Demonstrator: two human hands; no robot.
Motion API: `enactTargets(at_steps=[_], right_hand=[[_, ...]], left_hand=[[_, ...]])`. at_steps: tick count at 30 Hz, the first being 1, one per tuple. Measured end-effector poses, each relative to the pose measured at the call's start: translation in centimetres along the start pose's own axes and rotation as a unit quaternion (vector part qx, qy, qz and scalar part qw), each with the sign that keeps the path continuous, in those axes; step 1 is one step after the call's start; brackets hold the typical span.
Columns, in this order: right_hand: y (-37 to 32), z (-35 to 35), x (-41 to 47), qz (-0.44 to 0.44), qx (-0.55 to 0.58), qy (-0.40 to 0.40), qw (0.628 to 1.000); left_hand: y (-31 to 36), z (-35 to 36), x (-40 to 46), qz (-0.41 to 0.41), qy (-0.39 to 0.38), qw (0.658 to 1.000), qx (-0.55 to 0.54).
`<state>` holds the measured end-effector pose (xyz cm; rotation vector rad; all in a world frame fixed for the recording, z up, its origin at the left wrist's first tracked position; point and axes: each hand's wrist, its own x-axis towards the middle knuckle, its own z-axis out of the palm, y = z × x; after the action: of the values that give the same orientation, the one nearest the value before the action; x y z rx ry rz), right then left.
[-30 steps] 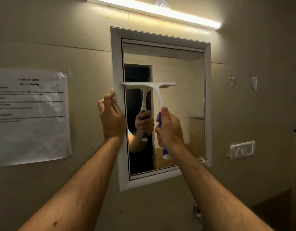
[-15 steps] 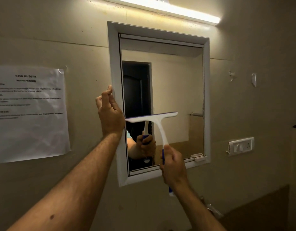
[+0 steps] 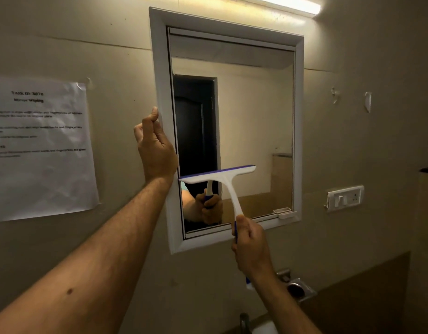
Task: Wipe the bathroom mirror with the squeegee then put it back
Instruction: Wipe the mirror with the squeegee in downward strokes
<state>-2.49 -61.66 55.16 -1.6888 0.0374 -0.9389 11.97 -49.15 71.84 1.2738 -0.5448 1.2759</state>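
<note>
mirror [image 3: 253, 116]: a white-framed rectangle on the beige wall, filling the middle of the view from about 12 o'clock down to centre; the glass reflects a dark doorway and a pale wall.
squeegee [image 3: 222, 179]: white with a blue rubber edge and blue grip; its blade lies against the lower left part of the glass, slightly tilted, left end lower and just beside the inner left edge of the frame; the handle runs down toward 5 o'clock, past the bottom rail.
right hand [image 3: 252, 247]: at 5 o'clock of the mirror, fingers wrapped fully around the squeegee handle, fist closed; the blue end of the handle pokes out below the wrist.
left hand [image 3: 155, 148]: at 9 o'clock of the mirror, resting against the outer left side of the frame, fingers curled and thumb up along the frame edge; whether it truly clasps the frame i cannot tell.
reflection: the gripping hand and handle show in the glass just under the blade.
paper notice [image 3: 39, 148]: taped to the wall at 9 o'clock, well apart from the mirror; small print blurred.
light bar [image 3: 287, 4]: glowing at 1 o'clock above the frame.
switch plate [image 3: 345, 197]: on the wall at 3 o'clock, right of the mirror.
</note>
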Motion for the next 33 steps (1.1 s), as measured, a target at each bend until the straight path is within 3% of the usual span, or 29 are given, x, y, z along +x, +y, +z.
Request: enactTargets(at_steps=[9, 18, 26, 33], right_hand=[[-2.4, -0.4, 1.2, 0.017, 0.005, -0.011, 1.000], [1.1, -0.7, -2.7, 0.063, 0.014, -0.027, 0.998], [-1.6, -0.2, -0.9, 0.040, 0.013, -0.006, 0.999], [2.0, 0.3, -3.3, 0.072, 0.028, -0.007, 0.997]], left_hand=[[0.1, -0.1, -0.1, 0.007, 0.001, 1.000, 0.010], [-0.5, -0.5, -1.5, -0.006, -0.008, 1.000, 0.025], [-1.4, -1.2, -3.8, -0.039, -0.011, 0.998, 0.040], [-2.0, -1.4, -4.6, -0.032, -0.005, 0.999, 0.033]])
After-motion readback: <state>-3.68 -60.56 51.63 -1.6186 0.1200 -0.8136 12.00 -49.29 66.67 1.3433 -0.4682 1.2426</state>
